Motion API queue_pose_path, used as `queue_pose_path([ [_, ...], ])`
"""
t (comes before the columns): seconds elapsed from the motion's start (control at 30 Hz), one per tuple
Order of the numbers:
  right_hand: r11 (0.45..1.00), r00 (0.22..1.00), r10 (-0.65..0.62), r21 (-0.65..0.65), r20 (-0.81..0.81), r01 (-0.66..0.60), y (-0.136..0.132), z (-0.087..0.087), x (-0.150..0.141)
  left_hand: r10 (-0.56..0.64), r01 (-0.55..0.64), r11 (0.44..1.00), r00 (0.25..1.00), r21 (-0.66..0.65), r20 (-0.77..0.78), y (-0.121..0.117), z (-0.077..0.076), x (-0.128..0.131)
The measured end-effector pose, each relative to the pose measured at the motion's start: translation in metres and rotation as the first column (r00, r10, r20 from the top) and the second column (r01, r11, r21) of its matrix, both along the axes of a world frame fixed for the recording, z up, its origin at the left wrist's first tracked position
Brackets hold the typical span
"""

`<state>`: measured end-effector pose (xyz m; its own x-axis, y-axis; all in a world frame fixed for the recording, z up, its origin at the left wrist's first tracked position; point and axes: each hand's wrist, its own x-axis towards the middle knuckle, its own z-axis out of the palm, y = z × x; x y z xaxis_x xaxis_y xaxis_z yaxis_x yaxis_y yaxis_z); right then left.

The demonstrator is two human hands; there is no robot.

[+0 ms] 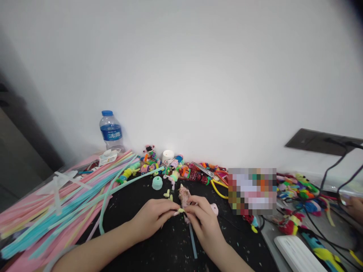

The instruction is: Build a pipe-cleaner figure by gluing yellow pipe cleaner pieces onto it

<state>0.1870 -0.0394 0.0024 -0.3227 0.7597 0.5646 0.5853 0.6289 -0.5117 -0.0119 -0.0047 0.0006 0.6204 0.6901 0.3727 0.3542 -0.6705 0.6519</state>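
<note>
The left hand (154, 213) and right hand (202, 221) met at their fingertips, their fingers pinched narrow on a small yellow fuzzy piece (180, 210), which sat between them just above the black counter (127, 204). Loose yellow bits (168, 195) lay just beyond the fingers, with a mint-green coil (157, 183) farther off to their left. A stained pinkish object (184, 194) lay just past the fingertips, and a bluish rod (193, 241) ran back from under them.

With so small a piece, a loosened pinch could have let it drop among the specks and scraps. Pulling from both sides might have bent or parted it, and a right hand lowered carelessly could have nudged the pinkish object.

The fingertips covered most of the piece, so its shape was hard to tell. The right hand hid part of the pinkish object, a pixelated patch (252, 191) masked something to the fingers' right, and another person's hand (356, 207) was cut off beyond it.
</note>
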Motion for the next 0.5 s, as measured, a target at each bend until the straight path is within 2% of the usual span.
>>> queue_pose_path([
  [0.23,1.000,1.000,0.009,0.020,0.022,-0.009,-0.0006,-0.0021,0.0011,0.008,-0.004,0.997,0.998,-0.082,0.057,-0.0010,0.0027,0.0026],
  [0.5,0.999,1.000,0.006,0.034,0.002,-0.006,-0.0020,0.0022,-0.0013,0.057,-0.009,0.941,0.989,-0.338,0.135,0.0010,-0.0011,0.0059],
])
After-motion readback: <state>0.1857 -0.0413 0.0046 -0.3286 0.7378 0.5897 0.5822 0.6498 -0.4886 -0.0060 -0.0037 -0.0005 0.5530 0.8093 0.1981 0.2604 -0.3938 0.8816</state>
